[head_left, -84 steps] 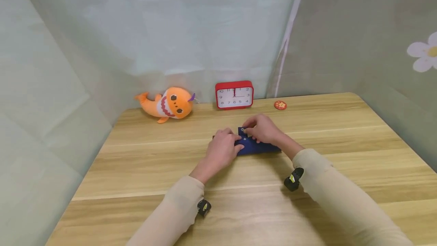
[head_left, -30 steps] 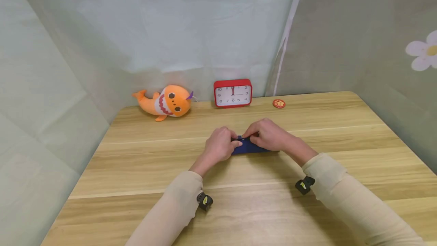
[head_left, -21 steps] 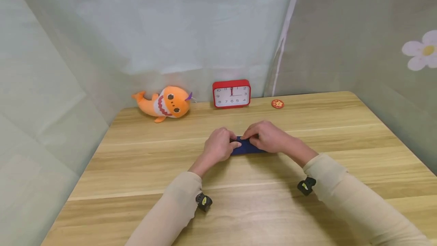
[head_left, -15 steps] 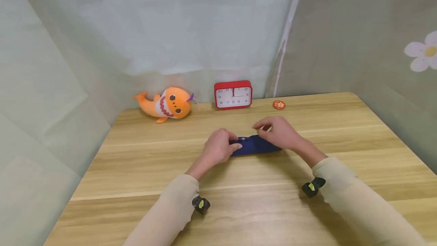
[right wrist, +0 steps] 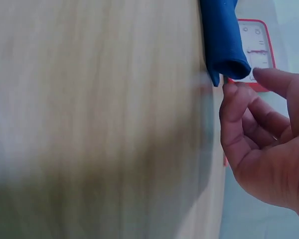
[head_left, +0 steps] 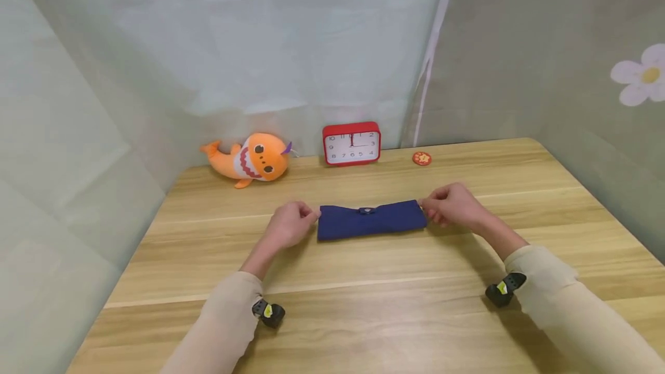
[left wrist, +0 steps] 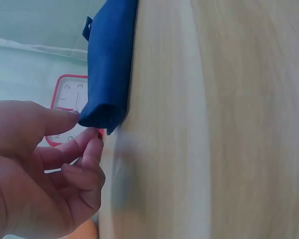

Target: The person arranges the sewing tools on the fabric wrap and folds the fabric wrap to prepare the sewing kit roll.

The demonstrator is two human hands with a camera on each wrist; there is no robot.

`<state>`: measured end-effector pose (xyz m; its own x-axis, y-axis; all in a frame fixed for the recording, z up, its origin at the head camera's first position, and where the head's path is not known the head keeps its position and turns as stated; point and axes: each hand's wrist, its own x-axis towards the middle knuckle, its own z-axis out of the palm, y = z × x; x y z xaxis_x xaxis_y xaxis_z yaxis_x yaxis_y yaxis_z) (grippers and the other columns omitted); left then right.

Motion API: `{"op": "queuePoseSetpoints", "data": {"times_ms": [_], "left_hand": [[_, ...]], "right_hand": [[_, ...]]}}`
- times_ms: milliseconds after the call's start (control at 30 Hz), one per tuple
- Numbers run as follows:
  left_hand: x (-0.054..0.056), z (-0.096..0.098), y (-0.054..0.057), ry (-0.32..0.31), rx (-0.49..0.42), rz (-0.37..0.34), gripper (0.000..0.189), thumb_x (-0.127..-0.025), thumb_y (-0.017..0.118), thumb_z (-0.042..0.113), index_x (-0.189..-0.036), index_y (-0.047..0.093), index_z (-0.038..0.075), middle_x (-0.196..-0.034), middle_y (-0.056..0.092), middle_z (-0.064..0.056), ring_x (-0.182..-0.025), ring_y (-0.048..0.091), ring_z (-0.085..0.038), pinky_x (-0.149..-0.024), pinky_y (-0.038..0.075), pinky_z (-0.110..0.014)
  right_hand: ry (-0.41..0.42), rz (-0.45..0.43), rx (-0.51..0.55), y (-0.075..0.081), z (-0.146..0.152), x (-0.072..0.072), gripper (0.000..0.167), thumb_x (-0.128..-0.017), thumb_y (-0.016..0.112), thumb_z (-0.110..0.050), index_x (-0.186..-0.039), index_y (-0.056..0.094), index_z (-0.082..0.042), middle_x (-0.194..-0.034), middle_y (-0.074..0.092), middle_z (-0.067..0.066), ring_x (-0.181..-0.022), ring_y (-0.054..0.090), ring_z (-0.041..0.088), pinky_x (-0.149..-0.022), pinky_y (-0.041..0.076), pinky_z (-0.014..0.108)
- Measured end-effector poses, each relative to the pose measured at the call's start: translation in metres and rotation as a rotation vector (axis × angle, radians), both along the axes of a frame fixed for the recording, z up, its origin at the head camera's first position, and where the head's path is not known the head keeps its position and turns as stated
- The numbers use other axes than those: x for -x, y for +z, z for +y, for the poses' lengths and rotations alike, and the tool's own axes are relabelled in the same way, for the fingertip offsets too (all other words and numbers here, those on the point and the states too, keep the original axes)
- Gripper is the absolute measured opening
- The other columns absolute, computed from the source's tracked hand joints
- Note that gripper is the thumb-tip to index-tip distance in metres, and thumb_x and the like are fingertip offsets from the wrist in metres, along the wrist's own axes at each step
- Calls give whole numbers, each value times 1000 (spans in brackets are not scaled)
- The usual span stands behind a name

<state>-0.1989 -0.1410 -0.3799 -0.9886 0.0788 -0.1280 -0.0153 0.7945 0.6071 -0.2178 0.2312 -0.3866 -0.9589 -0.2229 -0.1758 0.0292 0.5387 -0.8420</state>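
A dark blue rolled fabric pouch lies lengthwise on the table, with a small snap strap folded over its upper edge. At the pouch's left end is my left hand, thumb and fingertips at the upper corner. In the left wrist view, the thumb meets the corner of the pouch and the other fingers are loosely bent below. My right hand is at the opposite end. The right wrist view has its thumb and index finger apart beside the open end of the roll; contact is hard to tell.
Along the back of the wooden table are an orange plush shark, a red clock and a small round red piece with a star. Pale cloth walls stand behind them.
Both hands have left the strap at the middle and moved outward to the pouch's two ends. The strap, raised 2.8 s ago, now lies folded down, and the whole pouch is visible.
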Motion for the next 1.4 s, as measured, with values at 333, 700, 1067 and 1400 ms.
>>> {"op": "queuePoseSetpoints", "data": {"times_ms": [333,700,1067,1400], "left_hand": [[0,6,-8,-33,-79,1,21,-106,63,20,-92,70,6,-77,55,-2,-73,51,-20,-65,38,-29],[-1,0,-5,-2,-175,-69,20,-107,61,21,-97,70,7,-81,56,-3,-71,50,-18,-62,39,-28],[4,3,-8,50,-252,-114,29,-110,55,28,-100,71,6,-82,56,-3,-64,47,-16,-58,38,-27],[7,5,-10,103,-302,-110,31,-111,52,23,-88,64,6,-74,51,-2,-54,40,-13,-52,34,-27]], "right_hand": [[0,-50,80,-9,-7,0,26,-101,69,-22,-86,68,-1,-66,58,-1,-58,56,12,-53,48,25],[-19,-141,223,-7,-2,-3,20,-102,67,-18,-88,65,-4,-67,61,-1,-63,59,9,-53,47,24],[-83,-181,224,-9,-8,2,25,-105,64,-26,-99,65,-2,-72,59,-4,-60,61,8,-52,47,22],[-78,-123,225,-12,-14,4,23,-105,64,-20,-89,65,-3,-60,56,-3,-54,53,8,-49,43,22]]}}
